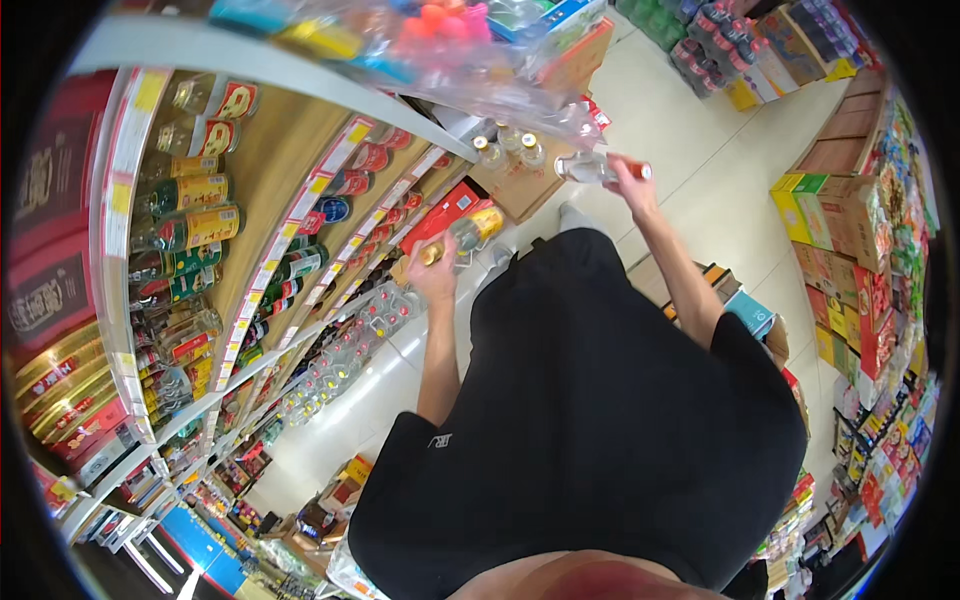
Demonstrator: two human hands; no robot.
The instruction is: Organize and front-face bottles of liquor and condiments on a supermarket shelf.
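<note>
My left hand (433,274) is closed around the neck end of a glass bottle (469,231) with a gold cap and a yellow label, beside the shelving. On the other side, my right hand (634,187) grips a clear glass bottle (585,168) near its red end, out over the tiled floor. Between and beyond both hands, several clear bottles with pale caps (531,150) stand at a cardboard box (517,187). A red box (450,210) lies along the shelf edge close to my left hand.
Tall shelves of bottles (199,229) with a price-tag rail (289,232) line the left. Plastic-wrapped goods (465,52) hang over the top. Large clear jugs (352,337) stand on the floor at lower left. Packed drinks (712,45) and stacked cartons (832,214) border the aisle at right.
</note>
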